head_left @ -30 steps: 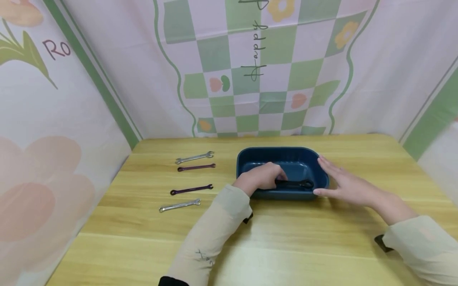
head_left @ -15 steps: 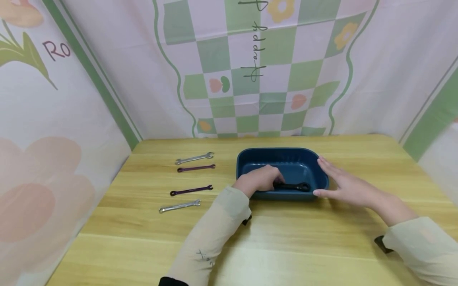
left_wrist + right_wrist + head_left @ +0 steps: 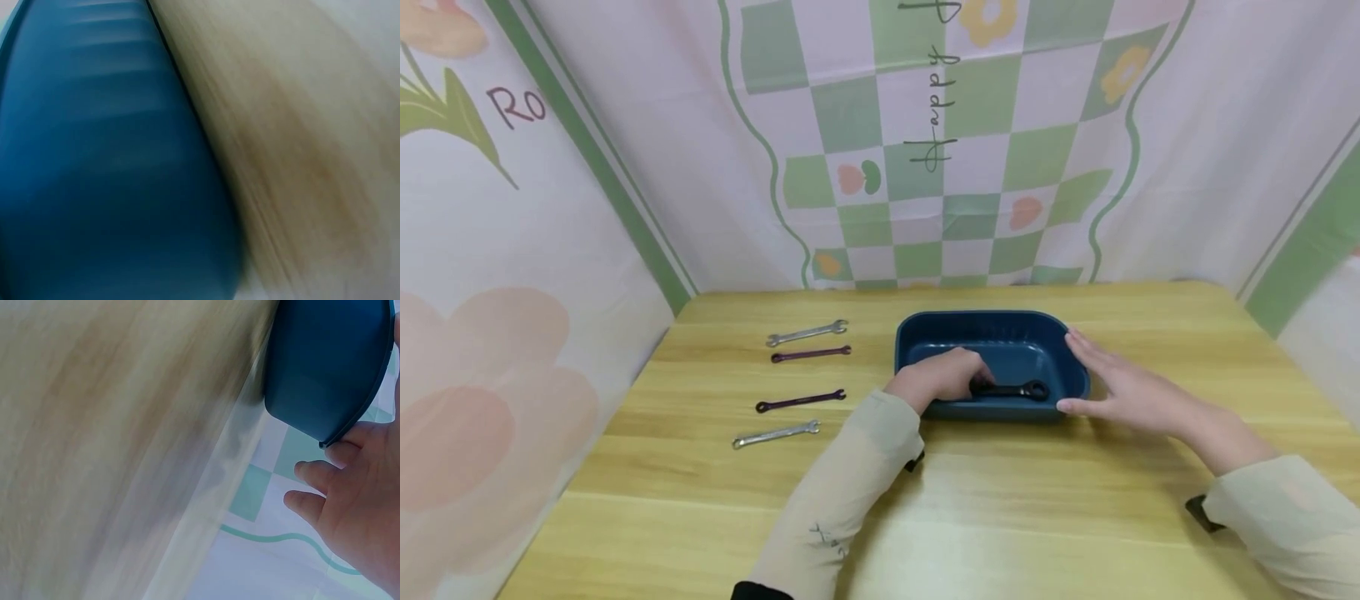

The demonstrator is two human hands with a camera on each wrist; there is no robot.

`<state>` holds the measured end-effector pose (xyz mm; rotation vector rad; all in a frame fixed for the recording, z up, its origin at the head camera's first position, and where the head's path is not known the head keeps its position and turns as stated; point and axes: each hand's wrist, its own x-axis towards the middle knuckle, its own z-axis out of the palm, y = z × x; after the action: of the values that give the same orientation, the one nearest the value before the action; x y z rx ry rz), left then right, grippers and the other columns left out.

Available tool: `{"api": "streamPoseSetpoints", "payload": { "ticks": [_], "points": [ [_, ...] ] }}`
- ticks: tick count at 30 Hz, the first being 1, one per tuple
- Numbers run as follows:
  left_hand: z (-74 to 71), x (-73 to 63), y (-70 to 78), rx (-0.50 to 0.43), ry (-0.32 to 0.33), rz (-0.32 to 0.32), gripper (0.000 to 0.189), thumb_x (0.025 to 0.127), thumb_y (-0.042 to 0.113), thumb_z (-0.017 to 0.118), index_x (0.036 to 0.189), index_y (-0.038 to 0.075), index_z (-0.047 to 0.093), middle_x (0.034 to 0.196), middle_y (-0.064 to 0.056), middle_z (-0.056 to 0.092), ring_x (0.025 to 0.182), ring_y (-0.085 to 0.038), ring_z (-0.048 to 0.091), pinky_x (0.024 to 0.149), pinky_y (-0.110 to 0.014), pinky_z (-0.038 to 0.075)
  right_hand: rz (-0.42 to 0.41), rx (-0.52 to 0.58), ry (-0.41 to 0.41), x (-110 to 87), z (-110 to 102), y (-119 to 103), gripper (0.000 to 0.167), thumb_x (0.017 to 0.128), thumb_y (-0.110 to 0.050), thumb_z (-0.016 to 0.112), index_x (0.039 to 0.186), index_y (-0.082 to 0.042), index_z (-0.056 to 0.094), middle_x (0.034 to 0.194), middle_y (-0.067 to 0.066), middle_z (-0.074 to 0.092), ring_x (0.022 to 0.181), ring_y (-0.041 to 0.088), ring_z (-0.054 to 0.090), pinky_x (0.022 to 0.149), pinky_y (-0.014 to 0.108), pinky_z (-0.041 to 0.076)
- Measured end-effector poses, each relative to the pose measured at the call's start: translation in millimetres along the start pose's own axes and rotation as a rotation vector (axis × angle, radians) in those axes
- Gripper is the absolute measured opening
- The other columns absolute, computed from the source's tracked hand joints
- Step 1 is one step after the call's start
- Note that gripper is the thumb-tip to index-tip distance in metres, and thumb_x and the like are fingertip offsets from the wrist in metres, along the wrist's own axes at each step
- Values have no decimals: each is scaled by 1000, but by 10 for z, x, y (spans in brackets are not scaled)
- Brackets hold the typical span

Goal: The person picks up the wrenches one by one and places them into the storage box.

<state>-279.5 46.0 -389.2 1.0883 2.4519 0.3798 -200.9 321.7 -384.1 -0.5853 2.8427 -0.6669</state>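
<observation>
A blue oblong basin stands on the table. My left hand reaches down into its left part, fingers curled about the near end of a black wrench. The wrench lies low along the front wall, its ring end pointing right; the end under the fingers is hidden. My right hand spans the basin's right end, fingers fairly straight and touching the rim. In the right wrist view, the fingertips meet the rim of the basin. The left wrist view shows just the basin's outer wall and the table.
Left of the basin, a silver wrench and a purple wrench lie near the back. Closer in are a dark purple wrench and another silver wrench. A patterned cloth hangs behind the wooden table.
The black wrench has shifted slightly left and down inside the basin with my left hand. My right hand stays at the rim.
</observation>
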Motion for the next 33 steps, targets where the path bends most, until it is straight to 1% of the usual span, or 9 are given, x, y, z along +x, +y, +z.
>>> {"api": "streamPoseSetpoints", "payload": {
  "ticks": [5,12,16,23,27,33],
  "points": [
    [8,11,-1,5,-6,-3,45,96,-8,63,134,16,70,134,3,66,123,-8,59,99,-18,47,-3,2,0,0,25,13,107,95,-50,70,164,-4,3,169,20,-4,144,60,17,107,77,23],
    [-16,5,37,45,-7,-8,49,98,-13,55,133,18,71,133,4,66,123,-8,59,99,-17,46,-3,-4,-2,-5,20,20,107,95,-49,70,165,-6,1,169,21,-3,143,60,20,106,77,24],
    [-31,-6,38,50,-4,-10,49,98,-12,56,133,19,71,134,5,66,122,-8,60,99,-18,46,-1,-12,-7,4,4,14,106,95,-50,69,164,-5,2,169,22,0,143,61,20,106,77,24],
    [-25,3,25,55,-4,-10,46,100,-9,57,133,19,70,136,7,65,127,-7,57,100,-17,46,-2,6,-17,19,-9,13,106,95,-49,70,164,-5,2,169,20,-2,145,59,16,107,77,22],
    [-28,5,40,46,-7,-37,48,100,-10,56,134,20,70,136,6,65,127,-8,57,100,-19,46,-8,11,-20,27,-25,-2,106,95,-47,71,164,-3,3,169,21,-2,145,59,15,107,77,22],
    [-28,-8,71,11,-2,-82,51,100,-12,53,134,22,71,134,4,66,123,-9,60,100,-21,47,-7,14,-18,14,-31,-9,106,95,-48,71,164,-3,4,169,22,-1,145,59,15,107,77,22]
  ]
}}
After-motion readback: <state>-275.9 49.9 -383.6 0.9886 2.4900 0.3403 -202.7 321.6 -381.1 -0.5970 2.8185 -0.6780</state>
